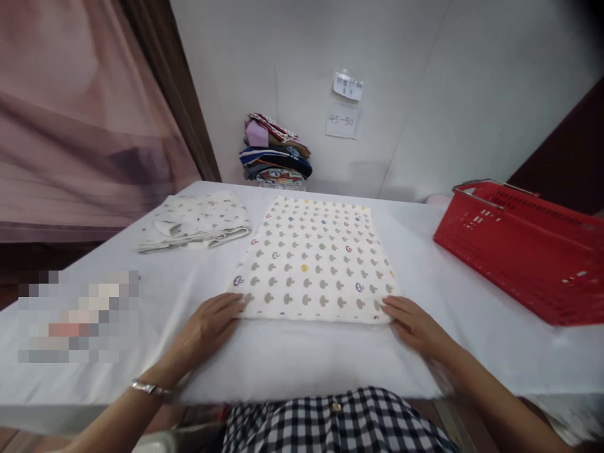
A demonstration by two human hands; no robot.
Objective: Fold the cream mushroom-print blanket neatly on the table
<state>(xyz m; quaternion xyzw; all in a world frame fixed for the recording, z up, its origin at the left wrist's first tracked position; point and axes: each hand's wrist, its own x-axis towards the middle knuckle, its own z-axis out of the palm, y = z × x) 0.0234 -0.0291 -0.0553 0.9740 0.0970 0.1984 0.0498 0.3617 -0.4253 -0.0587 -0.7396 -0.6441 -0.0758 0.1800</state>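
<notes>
A folded white cloth (314,258) printed with grey and coloured mushrooms lies flat on the white-covered table in front of me. At its near left corner rests my left hand (207,326), fingers stretched out onto the edge. My right hand (418,322) touches the near right corner in the same way, its fingers extended and flat. Neither hand lifts the cloth; the thumbs are mostly hidden. A bracelet circles my left wrist.
To the left lies another folded white cloth (202,217) with small dark prints. A red plastic basket (514,251) with metal handles stands at the right. Beyond the table's far edge is a stack of folded fabrics (276,154) against the wall. A blurred-out patch covers the near left.
</notes>
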